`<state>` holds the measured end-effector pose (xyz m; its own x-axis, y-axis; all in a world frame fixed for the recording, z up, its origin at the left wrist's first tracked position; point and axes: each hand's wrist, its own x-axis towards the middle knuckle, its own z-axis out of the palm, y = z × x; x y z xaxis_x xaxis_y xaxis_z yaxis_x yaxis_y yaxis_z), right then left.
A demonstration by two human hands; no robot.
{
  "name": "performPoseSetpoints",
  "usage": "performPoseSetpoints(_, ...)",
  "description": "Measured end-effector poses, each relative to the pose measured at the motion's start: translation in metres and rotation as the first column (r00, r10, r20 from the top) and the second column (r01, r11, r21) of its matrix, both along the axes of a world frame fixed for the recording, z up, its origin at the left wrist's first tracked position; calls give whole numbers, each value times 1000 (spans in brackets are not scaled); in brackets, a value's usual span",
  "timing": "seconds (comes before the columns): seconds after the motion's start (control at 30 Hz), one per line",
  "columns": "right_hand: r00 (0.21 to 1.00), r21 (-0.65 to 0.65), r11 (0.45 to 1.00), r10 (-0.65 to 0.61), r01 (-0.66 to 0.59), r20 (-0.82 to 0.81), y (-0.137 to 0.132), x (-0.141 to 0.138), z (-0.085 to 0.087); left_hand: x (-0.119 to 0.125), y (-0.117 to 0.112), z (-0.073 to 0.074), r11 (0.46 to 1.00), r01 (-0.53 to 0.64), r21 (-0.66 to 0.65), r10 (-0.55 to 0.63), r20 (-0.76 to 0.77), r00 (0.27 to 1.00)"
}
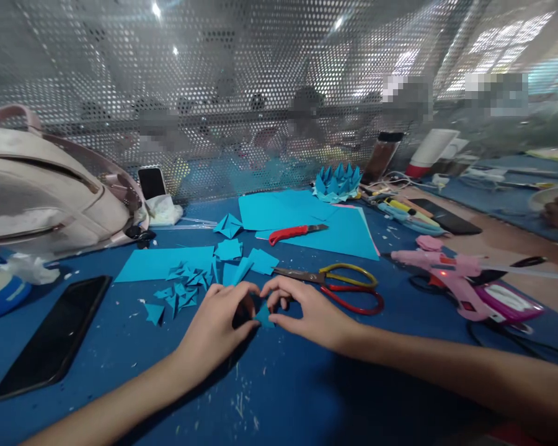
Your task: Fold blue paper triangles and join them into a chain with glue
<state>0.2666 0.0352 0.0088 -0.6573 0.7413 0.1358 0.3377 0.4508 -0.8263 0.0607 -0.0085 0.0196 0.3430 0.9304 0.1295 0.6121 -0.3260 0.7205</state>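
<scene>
My left hand (218,322) and my right hand (307,313) meet on the dark blue table (279,384), both pinched on one small folded piece of blue paper (263,316). Fingers of both hands are curled round its edges. Just beyond the left hand lies a scatter of small folded blue triangles (179,291) and several blue paper squares (242,257). Scissors with yellow and red handles (348,285) lie right behind my right hand.
A black phone (56,334) lies at the left, a pale backpack (46,192) behind it. Large blue sheets (307,217) carry a red utility knife (295,233). A pink glue gun (451,272) is at the right, a blue paper crown shape (337,183) near the mesh wall.
</scene>
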Motion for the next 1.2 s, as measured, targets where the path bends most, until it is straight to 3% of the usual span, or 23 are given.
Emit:
performPoseSetpoints(0.2,979,-84,996,-28,12,-201,4,-9,18,-3,11,3,993,12,-118,34,376,926)
performPoseSetpoints(0.37,896,-142,990,-60,-3,-440,10,-13,11,-2,13,-1,972,97,-214,57,617,785)
performPoseSetpoints(0.53,953,-1,998,54,-57,-297,6,-14,0,5,6,-8,902,251,-351,127,771,624)
performPoseSetpoints(0.67,939,-25,999,35,-46,-342,5,-14,-2,11,5,-12,809,393,-438,243,857,454)
performPoseSetpoints(0.77,929,-34,999,7,-21,-370,7,-14,-3,13,6,-11,807,361,-467,260,830,493)
performPoseSetpoints(0.87,946,-61,998,4,-25,-323,8,-13,-4,11,5,-10,848,252,-466,250,771,586)
performPoseSetpoints(1.07,977,-125,991,-77,53,-199,5,-8,-5,2,1,-14,916,103,-387,209,681,702)
performPoseSetpoints(1.2,981,-134,990,-75,51,-179,3,-6,-2,1,1,-15,914,81,-397,201,620,759)
